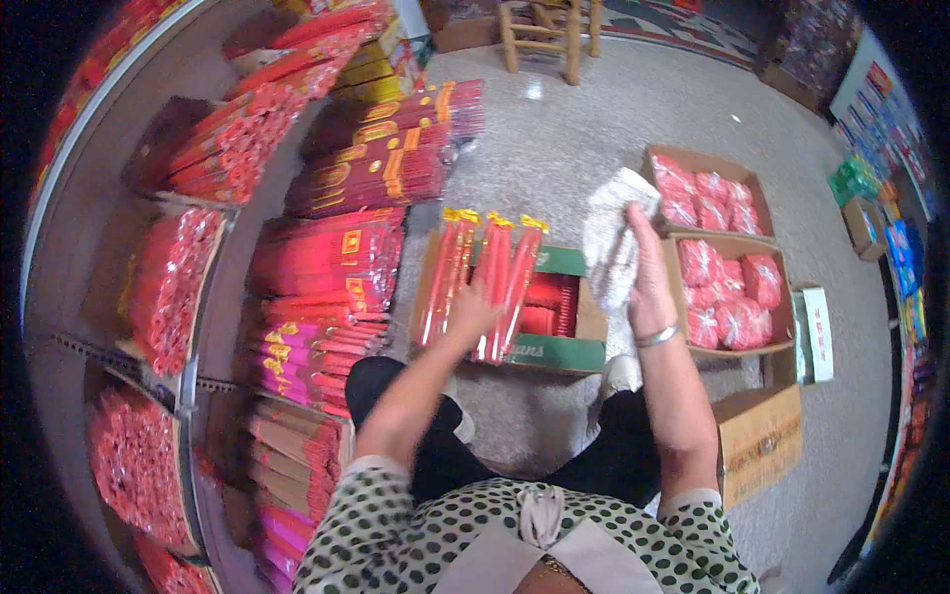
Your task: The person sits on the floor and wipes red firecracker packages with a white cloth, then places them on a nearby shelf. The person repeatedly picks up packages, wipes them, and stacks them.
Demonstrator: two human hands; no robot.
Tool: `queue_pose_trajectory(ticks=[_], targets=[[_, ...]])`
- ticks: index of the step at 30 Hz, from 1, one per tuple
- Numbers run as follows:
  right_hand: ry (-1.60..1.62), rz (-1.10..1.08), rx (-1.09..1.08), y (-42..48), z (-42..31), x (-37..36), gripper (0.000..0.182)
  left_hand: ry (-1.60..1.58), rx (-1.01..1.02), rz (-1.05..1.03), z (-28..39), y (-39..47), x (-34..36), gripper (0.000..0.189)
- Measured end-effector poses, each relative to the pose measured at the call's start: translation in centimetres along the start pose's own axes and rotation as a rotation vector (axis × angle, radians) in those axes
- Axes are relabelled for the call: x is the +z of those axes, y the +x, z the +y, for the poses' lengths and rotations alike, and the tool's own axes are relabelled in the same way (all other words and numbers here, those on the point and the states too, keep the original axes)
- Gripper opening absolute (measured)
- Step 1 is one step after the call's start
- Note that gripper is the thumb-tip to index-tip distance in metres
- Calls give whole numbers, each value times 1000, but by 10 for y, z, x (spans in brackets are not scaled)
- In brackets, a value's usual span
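Before me on the floor is an open green-and-brown cardboard box (568,355) holding red goods (545,308). Long red packets (509,286) with yellow ends lie across its left part and overhang its near and far edges. My left hand (476,310) is over these packets; motion blur hides whether its fingers grip one. A crumpled white cloth (612,237) is held in my right hand (650,263), raised to the right of the box, with the thumb side up.
Shelves (185,386) on the left hold bundled red sticks (174,278). Stacked red packs (334,252) line the floor beside them. To the right are two cartons (742,350) of red bagged packs and a brown carton (764,445). A wooden stool (571,44) stands ahead.
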State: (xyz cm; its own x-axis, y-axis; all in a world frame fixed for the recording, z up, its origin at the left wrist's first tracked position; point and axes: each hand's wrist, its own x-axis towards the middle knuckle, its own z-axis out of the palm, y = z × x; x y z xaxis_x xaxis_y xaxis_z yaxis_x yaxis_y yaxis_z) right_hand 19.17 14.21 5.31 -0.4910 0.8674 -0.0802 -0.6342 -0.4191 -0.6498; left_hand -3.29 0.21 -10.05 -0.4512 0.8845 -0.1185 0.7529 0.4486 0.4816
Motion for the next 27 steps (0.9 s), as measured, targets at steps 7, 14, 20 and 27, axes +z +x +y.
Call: queue_pose_trajectory(ticks=[7, 14, 20, 27], targets=[[159, 50, 34, -6, -12, -9, 30, 357, -80, -5, -5, -37, 82, 89], [123, 25, 57, -5, -7, -3, 28, 280, -98, -76, -12, -33, 72, 83], [44, 61, 58, -3, -1, -3, 28, -158, -182, -108, -47, 32, 33, 53], [47, 101, 52, -4, 2, 1, 29, -380, -417, 339, -139, 78, -110, 44]])
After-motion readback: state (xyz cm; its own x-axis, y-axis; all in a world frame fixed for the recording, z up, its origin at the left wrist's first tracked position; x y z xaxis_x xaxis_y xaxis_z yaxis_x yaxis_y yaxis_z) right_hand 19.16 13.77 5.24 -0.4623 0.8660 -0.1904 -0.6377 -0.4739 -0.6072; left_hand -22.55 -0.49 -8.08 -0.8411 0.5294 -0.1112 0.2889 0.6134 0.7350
